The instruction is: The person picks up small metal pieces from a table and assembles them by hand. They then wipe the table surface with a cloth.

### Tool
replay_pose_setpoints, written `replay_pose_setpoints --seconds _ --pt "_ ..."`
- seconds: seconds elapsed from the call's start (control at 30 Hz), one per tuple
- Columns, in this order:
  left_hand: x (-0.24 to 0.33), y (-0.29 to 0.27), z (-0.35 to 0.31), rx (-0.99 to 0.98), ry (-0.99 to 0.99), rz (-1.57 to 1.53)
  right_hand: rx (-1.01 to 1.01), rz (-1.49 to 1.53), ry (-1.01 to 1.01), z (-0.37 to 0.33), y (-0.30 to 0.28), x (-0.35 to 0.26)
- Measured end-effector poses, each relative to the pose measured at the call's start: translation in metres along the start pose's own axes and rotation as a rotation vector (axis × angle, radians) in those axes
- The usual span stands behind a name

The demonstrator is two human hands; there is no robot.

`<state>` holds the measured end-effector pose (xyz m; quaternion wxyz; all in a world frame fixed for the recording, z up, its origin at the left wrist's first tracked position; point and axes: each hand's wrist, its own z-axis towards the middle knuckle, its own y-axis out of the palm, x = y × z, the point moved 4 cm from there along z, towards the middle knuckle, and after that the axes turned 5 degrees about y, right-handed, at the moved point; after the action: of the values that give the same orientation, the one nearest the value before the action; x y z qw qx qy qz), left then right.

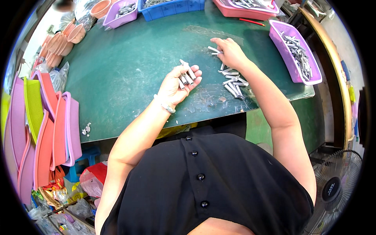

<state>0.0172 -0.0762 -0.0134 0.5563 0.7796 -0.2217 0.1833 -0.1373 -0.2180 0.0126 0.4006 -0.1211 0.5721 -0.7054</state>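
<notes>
My left hand (pixel 176 83) is turned palm up above the table, its fingers curled round several short grey metal tubes (pixel 187 78). Farther right, my right hand (pixel 232 54) reaches palm down over the table, with two grey tubes (pixel 214 50) poking out leftward between its thumb and fingers. Their other ends are hidden by the fingers. Just below that hand and wrist lies a loose heap of similar grey tubes (pixel 234 86), pointing in various directions on the green tabletop (pixel 129 66).
A purple basket (pixel 276 37) of grey tubes stands at the right edge. Along the far edge are a blue bin (pixel 172 15), a purple basket (pixel 113 19), a pink basket (pixel 231 12) and a red pen (pixel 252 22). Stacked baskets (pixel 33 90) fill the left; a fan (pixel 333 190) stands lower right.
</notes>
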Motion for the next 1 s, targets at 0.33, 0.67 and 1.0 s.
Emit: replay_pose_setpoints --seconds 0.33,0.67,1.0 --pt "0.033 0.027 -0.007 -0.056 0.497 0.828 -0.168 0.406 -0.262 -0.022 -0.053 -0.075" --pt "0.034 0.05 -0.034 -0.405 0.867 1.416 -0.04 0.343 -0.496 -0.052 -0.07 -0.116" --pt "0.034 0.051 -0.055 -0.444 1.015 1.37 0.122 0.501 -0.467 -0.066 -0.081 -0.118"
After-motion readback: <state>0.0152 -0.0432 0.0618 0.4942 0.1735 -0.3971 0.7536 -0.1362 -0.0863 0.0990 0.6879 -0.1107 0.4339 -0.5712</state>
